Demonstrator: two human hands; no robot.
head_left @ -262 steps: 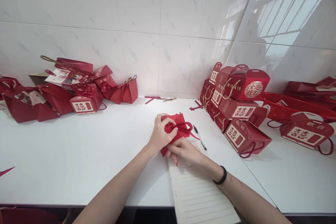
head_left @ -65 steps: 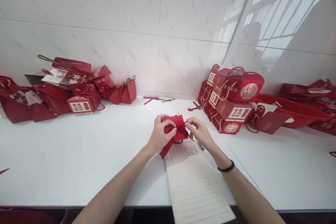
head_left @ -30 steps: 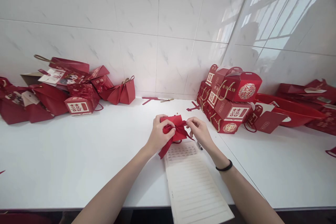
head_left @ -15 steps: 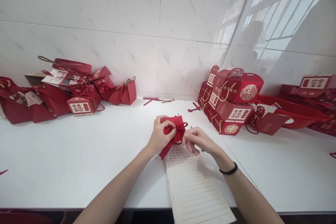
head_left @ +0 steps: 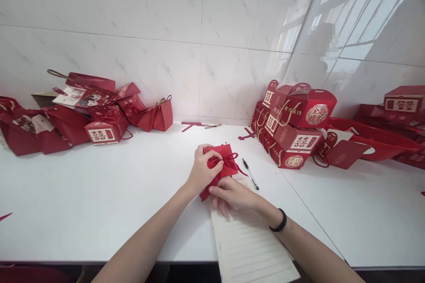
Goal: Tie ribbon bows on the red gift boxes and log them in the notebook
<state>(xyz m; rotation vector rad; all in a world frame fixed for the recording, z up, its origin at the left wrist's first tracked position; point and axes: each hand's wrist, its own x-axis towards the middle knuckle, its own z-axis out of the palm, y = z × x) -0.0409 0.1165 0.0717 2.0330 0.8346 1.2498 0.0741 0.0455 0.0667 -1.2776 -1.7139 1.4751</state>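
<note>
A small red box [head_left: 231, 170] with a dark red cord bow [head_left: 229, 158] on top is held above the table. Wrapped around its left side, my left hand [head_left: 208, 166] pinches the cord between thumb and fingers. A red ribbon tail hangs below the box toward the notebook. My right hand [head_left: 230, 193] is just under the box's front edge, its thumb near the ribbon tail and its other fingers apart and slightly blurred. Lined pages of an open notebook [head_left: 254, 243] lie under the right hand and forearm.
A pen [head_left: 250, 174] lies right of the box. Red boxes [head_left: 299, 139] are stacked at right, before a red basin [head_left: 381, 137]. More red gift bags [head_left: 66, 126] stand at left. Ribbon scraps [head_left: 199, 124] lie by the wall.
My right hand has moved left and down, from beside the box to below its front edge, uncovering the pen. My left hand keeps its hold on the box and cord.
</note>
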